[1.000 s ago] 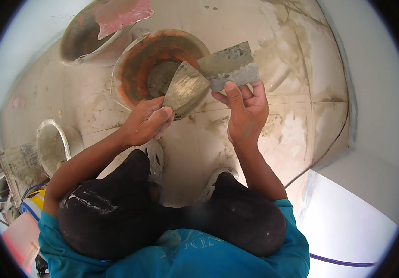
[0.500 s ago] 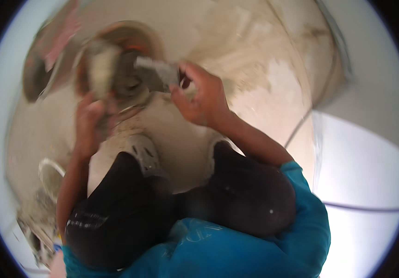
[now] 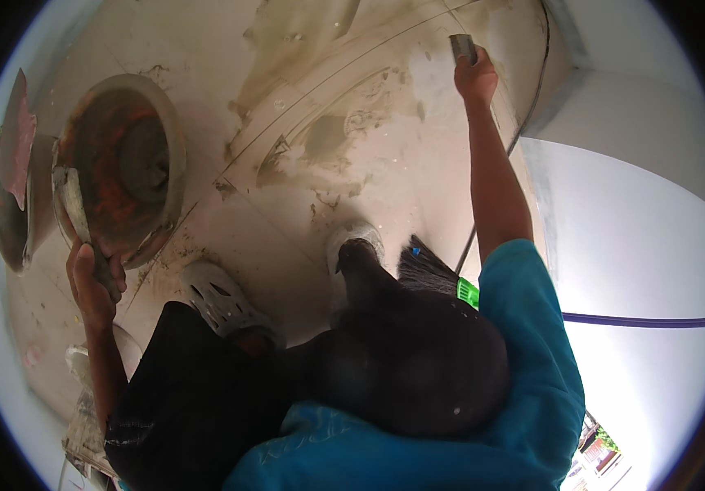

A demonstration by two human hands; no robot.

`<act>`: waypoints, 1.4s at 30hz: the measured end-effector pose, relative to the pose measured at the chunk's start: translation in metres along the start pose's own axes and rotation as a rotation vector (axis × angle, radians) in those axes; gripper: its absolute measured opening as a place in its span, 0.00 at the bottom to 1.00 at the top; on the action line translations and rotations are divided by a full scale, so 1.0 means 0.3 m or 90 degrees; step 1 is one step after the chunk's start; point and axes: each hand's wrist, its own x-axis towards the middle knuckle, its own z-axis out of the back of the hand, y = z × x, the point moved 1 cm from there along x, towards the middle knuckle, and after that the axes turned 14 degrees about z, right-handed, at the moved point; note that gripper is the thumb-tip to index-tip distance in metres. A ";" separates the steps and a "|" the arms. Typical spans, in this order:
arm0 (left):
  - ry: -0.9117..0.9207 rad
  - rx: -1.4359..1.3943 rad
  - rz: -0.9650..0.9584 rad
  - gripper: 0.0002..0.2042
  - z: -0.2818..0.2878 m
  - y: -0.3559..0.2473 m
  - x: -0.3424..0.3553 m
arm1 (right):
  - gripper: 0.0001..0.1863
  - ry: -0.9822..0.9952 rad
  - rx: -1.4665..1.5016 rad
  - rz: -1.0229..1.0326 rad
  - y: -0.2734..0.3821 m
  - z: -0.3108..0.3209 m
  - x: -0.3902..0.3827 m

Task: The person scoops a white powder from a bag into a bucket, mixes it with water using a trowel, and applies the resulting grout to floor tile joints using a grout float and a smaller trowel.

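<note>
My left hand is closed round the dark handle of a trowel-like tool, whose pale, smeared blade points up along the near-left rim of a round bucket. Grey and reddish residue coats the inside of that bucket. Far out to the right, at the end of my stretched arm, my right hand grips a flat grey scraper low over the tiled floor. Whether the scraper's edge touches the floor I cannot tell.
Left of the bucket stands another container with a pink piece on it. A black-bristled broom with a green head lies beside my right knee. A dark cable runs along the wall's foot. Wet grey smears cover the tiles.
My hands have moved apart from over the bucket: the right went far up and right with the scraper, the left drew down and left with its tool. The view has shifted right.
</note>
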 end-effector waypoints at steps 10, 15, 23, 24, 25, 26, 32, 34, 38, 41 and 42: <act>-0.009 -0.081 0.028 0.19 0.037 0.069 0.068 | 0.19 0.073 -0.092 0.214 0.144 -0.210 -0.173; -0.012 -0.143 0.053 0.19 0.014 0.077 0.092 | 0.18 0.168 0.125 0.358 0.567 -0.176 -0.550; 0.036 -0.083 0.040 0.17 0.047 0.094 0.063 | 0.17 0.382 0.340 0.354 0.882 -0.174 -0.900; 0.017 -0.071 0.043 0.17 0.063 0.109 0.053 | 0.17 0.439 0.320 0.255 0.829 -0.171 -0.868; 0.000 -0.060 0.048 0.17 0.076 0.127 0.047 | 0.20 0.374 0.401 0.144 0.752 -0.141 -0.790; 0.007 -0.078 0.046 0.17 0.077 0.135 0.050 | 0.21 0.311 0.350 0.066 0.601 -0.159 -0.724; -0.002 -0.115 0.068 0.17 0.113 0.156 0.039 | 0.16 0.055 -0.031 0.080 0.087 -0.080 -0.406; 0.041 -0.118 0.047 0.17 0.124 0.171 0.044 | 0.15 0.100 -0.169 0.126 0.144 -0.141 -0.494; 0.072 -0.161 0.039 0.17 0.073 0.151 0.052 | 0.15 0.061 0.061 0.344 0.434 -0.098 -0.735; 0.042 -0.167 0.053 0.16 0.023 0.116 0.055 | 0.17 0.198 0.158 0.399 0.644 -0.111 -0.939; 0.041 -0.156 0.053 0.16 0.030 0.109 0.048 | 0.16 0.120 0.256 0.477 0.709 -0.136 -0.991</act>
